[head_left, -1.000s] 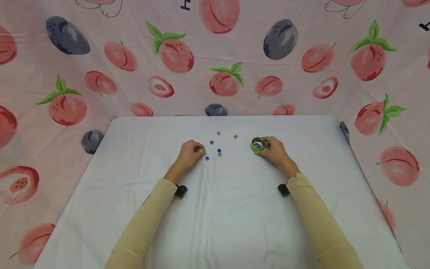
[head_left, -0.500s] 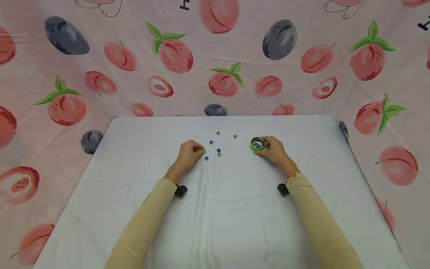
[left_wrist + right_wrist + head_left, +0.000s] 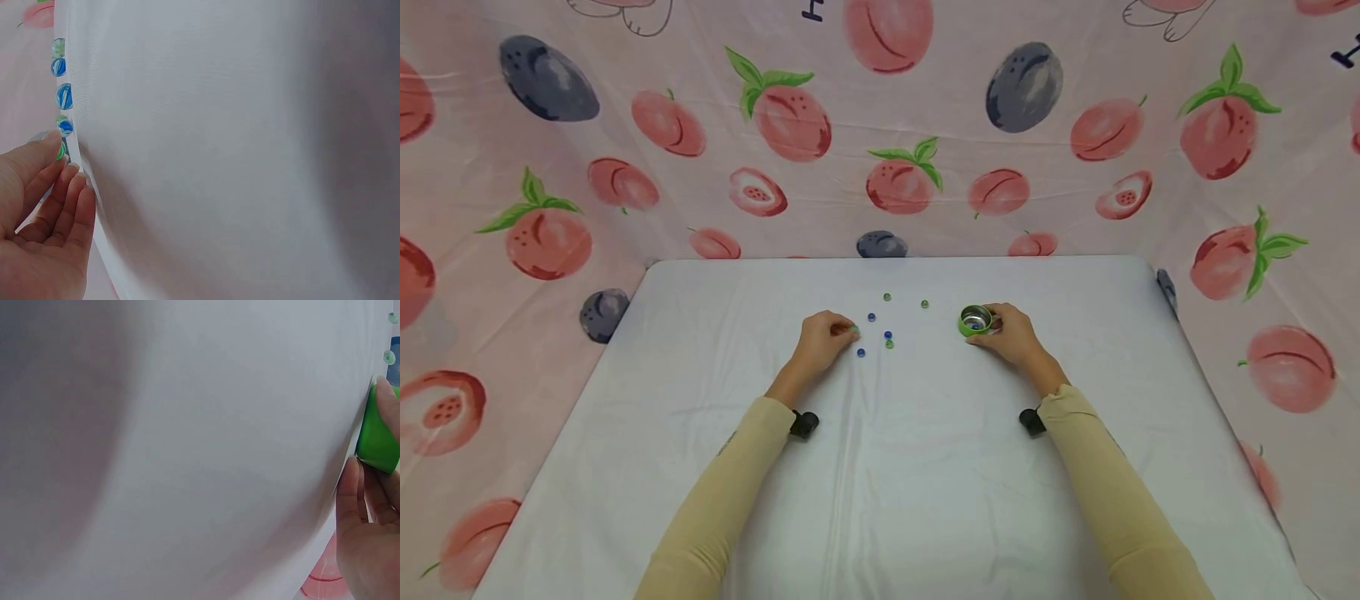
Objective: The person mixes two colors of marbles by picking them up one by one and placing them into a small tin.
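Table [image 3: 880, 500], covered in white cloth, is standing before a curtain [image 3: 700, 50] printed with fruit. Left hand [image 3: 822, 342] is pinching a green marble [image 3: 60, 150] between thumb and fingertips, remaining fingers bending loosely; grip is holding, not released. Pinched marble is sitting at the fingertips, left of the loose marbles in the head view; whether it is touching the cloth, cannot tell.

Right hand [image 3: 1013, 333] is grasping a small cup [image 3: 966, 329], green outside and shiny metal inside, thumb on the near side and fingers curling along the right side. Cup is resting near the far part of the table, right of all the loose marbles, its mouth facing up toward the head camera. At least one blue marble [image 3: 975, 327] is lying inside; exact count is staying unclear at this size.

Six loose marbles are lying between the two hands. Farthest green one [image 3: 887, 297] is sitting up top; second green one [image 3: 925, 304] is lying nearest the cup. Blue one [image 3: 871, 317] is resting near the pinching fingers. Another blue one [image 3: 887, 335] is lying just beside a third green one [image 3: 889, 344]. Nearest blue one [image 3: 861, 353] is sitting just below the left fingertips.
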